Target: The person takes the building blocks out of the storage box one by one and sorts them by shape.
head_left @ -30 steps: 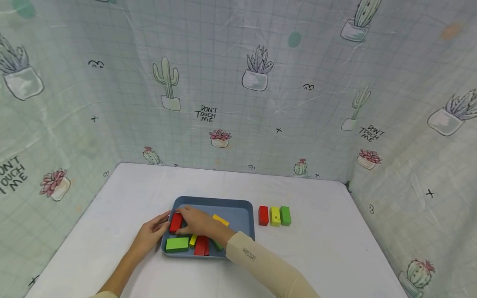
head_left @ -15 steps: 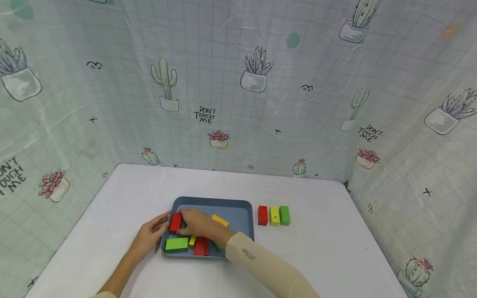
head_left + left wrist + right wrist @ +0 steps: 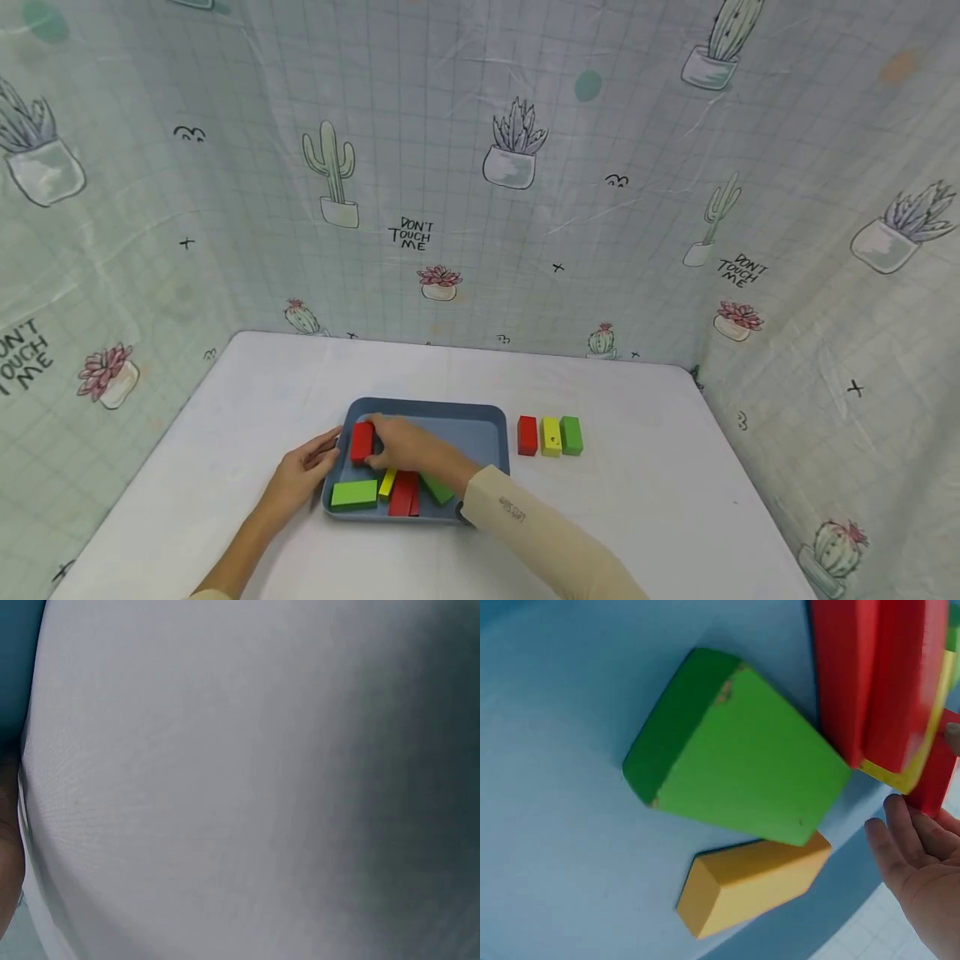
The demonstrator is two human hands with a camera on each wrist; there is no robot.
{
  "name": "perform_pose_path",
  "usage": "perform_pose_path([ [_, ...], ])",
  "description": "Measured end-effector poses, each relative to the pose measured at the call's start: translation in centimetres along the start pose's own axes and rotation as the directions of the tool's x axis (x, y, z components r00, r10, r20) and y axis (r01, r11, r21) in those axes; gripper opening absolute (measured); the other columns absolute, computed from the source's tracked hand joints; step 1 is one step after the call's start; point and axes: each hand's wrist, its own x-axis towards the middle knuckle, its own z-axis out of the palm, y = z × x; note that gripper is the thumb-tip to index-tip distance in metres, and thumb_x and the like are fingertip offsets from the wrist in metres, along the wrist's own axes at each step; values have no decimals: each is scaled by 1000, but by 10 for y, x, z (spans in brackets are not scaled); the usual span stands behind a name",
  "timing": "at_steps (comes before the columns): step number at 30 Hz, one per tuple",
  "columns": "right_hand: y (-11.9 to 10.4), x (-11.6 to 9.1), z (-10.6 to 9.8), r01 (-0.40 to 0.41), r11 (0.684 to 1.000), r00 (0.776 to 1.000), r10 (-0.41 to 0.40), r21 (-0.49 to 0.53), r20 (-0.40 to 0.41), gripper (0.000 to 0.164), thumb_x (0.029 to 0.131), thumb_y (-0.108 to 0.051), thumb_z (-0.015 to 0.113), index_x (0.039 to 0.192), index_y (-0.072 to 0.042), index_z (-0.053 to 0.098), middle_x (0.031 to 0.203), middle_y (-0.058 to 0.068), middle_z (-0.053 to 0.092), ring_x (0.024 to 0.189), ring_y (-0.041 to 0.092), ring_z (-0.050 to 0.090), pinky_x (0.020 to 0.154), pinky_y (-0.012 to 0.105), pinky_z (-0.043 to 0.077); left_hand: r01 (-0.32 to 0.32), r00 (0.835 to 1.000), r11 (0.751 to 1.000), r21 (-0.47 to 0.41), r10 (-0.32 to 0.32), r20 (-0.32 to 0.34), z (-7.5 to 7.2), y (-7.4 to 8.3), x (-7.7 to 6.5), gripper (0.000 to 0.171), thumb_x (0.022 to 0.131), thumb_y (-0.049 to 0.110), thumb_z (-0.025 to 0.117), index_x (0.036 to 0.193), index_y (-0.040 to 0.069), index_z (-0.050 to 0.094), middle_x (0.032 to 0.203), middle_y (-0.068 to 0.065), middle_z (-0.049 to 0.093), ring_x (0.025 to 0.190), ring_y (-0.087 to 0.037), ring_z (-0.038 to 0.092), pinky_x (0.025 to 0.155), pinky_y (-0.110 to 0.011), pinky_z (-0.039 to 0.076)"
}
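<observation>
My right hand [image 3: 405, 443] reaches into the blue-grey tray [image 3: 450, 408] and pinches a red block [image 3: 362, 443] near the tray's left side, thumb on one side and fingers on the other. In the right wrist view that red block [image 3: 936, 776] shows partly between the fingers of the hand [image 3: 922, 877]. My left hand [image 3: 296, 477] touches the tray's outer left wall with its fingers. Only a sliver of the left hand [image 3: 9, 862] shows in the left wrist view, below the tray's teal wall [image 3: 16, 667].
Along the tray's front lie a light green block [image 3: 355, 495], a yellow one [image 3: 387, 484], red blocks [image 3: 402, 493] and a green block [image 3: 437, 488]. A yellow-orange block [image 3: 757, 881] lies beside the green. Right of the tray stand red [image 3: 527, 436], yellow [image 3: 551, 437] and green blocks [image 3: 572, 436].
The red block in my right hand has shifted a little to the right and up, off the tray's left wall. My left hand stays at the same side.
</observation>
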Motion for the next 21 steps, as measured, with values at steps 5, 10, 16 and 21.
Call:
perform_pose_path([
  [5,4,-8,-8,28,1000,1000,-28,1,8,69,84,-29,73,141,-11,39,99,-6,57,76,4,52,63,12,46,4,1000,1000,5,-4,15,-1,-1,0,47,97,22,55,140,5,45,132,-19,52,120,-31,50,89,-13,42],
  [10,6,-14,-13,74,996,997,-74,-47,10,67,84,-31,72,140,-11,41,113,-6,59,88,3,50,78,13,46,-3,1000,1000,12,3,12,-3,-2,-1,48,97,24,54,140,4,44,136,-17,49,121,-31,49,87,-8,40],
  [16,13,-23,-18,80,997,997,-80,5,2,66,84,-28,73,140,-11,42,118,-4,59,95,5,53,82,15,47,-5,1000,1000,9,4,18,-1,-3,-1,49,98,26,54,141,4,43,136,-18,48,122,-30,48,87,-7,39],
  [21,23,-30,-23,123,992,992,-123,40,-8,64,84,-24,73,138,-8,43,121,-2,58,106,9,55,85,17,46,1,1000,1000,0,-1,15,2,-4,-1,49,98,24,53,141,4,43,135,-19,49,121,-30,48,87,-7,39],
])
